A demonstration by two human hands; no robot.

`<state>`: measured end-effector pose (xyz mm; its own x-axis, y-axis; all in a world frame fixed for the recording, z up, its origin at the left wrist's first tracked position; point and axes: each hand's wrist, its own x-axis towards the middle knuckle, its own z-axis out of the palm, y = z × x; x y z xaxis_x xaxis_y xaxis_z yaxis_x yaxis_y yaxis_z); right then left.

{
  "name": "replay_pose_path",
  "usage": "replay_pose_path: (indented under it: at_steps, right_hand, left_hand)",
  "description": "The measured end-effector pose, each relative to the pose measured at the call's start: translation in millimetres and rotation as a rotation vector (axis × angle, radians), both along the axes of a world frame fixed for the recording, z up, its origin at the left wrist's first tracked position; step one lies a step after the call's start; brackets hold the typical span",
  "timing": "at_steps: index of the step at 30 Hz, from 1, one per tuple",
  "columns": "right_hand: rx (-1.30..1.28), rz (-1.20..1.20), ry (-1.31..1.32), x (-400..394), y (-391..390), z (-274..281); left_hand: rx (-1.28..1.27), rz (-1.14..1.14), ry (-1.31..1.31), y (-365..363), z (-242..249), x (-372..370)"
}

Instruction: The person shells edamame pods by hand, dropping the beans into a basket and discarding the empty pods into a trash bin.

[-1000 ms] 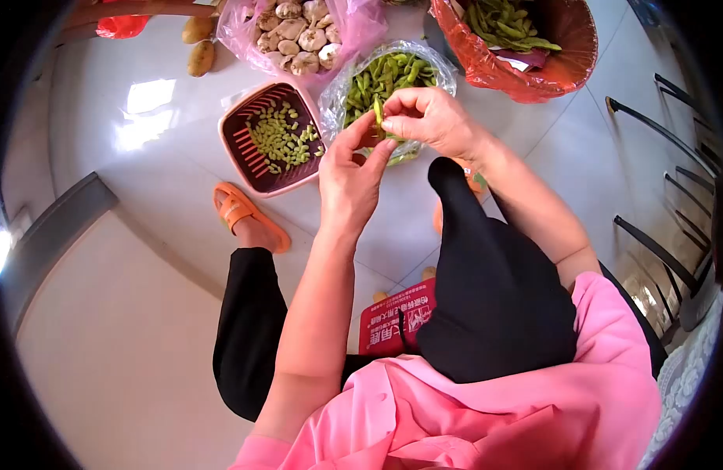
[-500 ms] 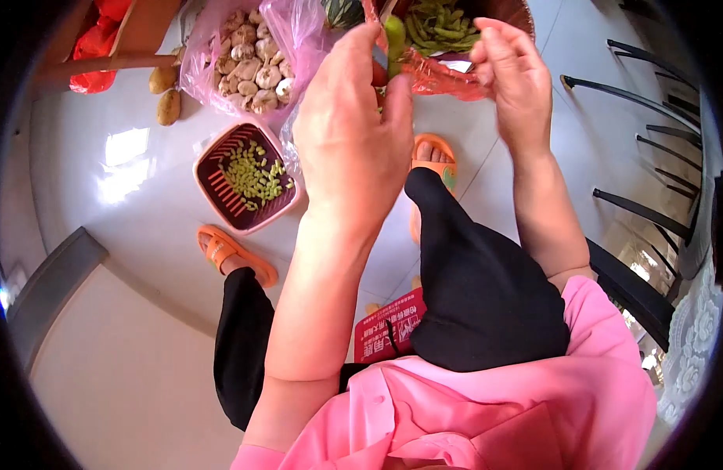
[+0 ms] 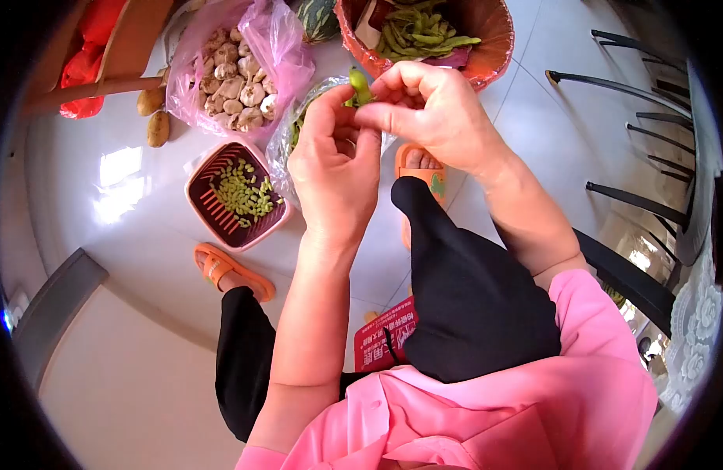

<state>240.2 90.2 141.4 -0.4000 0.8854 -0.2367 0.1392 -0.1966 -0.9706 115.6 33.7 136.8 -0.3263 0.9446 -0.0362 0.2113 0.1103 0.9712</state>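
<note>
A green bean pod (image 3: 359, 84) is pinched between my two hands at the upper middle. My left hand (image 3: 335, 160) has thumb and fingers closed on its lower left side. From the right, my right hand (image 3: 436, 110) grips the same pod with thumb and curled fingers. Below and left of them, a pink-rimmed basket (image 3: 198, 190) holds shelled green beans (image 3: 242, 188). Just above my right hand stands a red-lined bin (image 3: 498, 47) with several green pods (image 3: 420, 35) in it. Behind my left hand lies a clear plastic bag (image 3: 281, 149) with green contents.
A pink bag (image 3: 287, 66) of garlic (image 3: 252, 94) lies at the upper left, beside two potatoes (image 3: 158, 129). A striped green gourd (image 3: 318, 19) is at the top. Black chair legs (image 3: 635, 200) stand at the right. My orange slippers (image 3: 252, 278) rest on the floor.
Both hands have come together and lower, away from the bin; my right hand has moved left onto the pod. The bin and floor items appear shifted slightly left in view.
</note>
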Motion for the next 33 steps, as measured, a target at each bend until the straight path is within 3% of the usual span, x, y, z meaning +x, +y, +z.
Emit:
replay_pose_path:
  at_steps: [3,5,7,8,10,12,13,14,15,17,19,21,23,26,29,33]
  right_hand:
    - [-0.063,0.015,-0.053,6,3,11]
    - [0.083,-0.047,-0.033,13,7,13]
    - [0.420,-0.285,-0.045,17,13,22]
    - [0.775,-0.364,-0.104,24,26,12]
    - [0.901,-0.198,-0.345,41,47,15]
    - [0.834,-0.042,-0.862,47,52,11]
    - [0.878,-0.010,-1.281,51,59,-12]
    - [0.806,-0.015,-1.402,58,59,-31]
    - [0.802,0.000,-1.399,55,56,-30]
    - [1.017,-0.193,-0.981,51,44,-22]
    - [0.768,-0.086,-0.533,34,24,-19]
    - [0.294,0.010,-0.174,14,-3,-16]
    - [0.027,0.011,-0.079,7,-12,-16]
    - [0.006,0.012,-0.115,1,-17,-20]
    - [-0.032,0.035,-0.194,-3,-23,-21]
    - [0.071,0.080,-0.199,-6,-29,-28]
  left_hand:
    - [-0.031,-0.013,0.077,-5,2,1]
    - [-0.059,0.008,0.001,-5,1,-1]
    - [-0.087,0.027,-0.077,-4,0,-3]
    - [-0.142,0.032,-0.270,-4,1,-6]
    - [-0.211,0.016,-0.540,-3,1,-8]
    - [-0.211,0.003,-0.576,-5,1,-7]
    - [-0.219,-0.002,-0.614,-5,0,-8]
    - [-0.211,-0.019,-0.585,-6,0,-8]
    - [-0.219,-0.008,-0.587,-9,-3,-8]
    - [-0.227,-0.036,-0.477,-10,-11,-9]
    - [-0.191,-0.025,-0.482,-13,-19,-5]
    - [-0.138,-0.065,-0.251,-15,-21,-3]
    - [-0.151,-0.028,-0.221,-17,-19,2]
    - [-0.087,-0.042,0.118,-22,-22,-1]
    - [-0.178,-0.051,0.261,-29,-25,-3]
    - [-0.207,-0.056,0.201,-35,-24,-5]
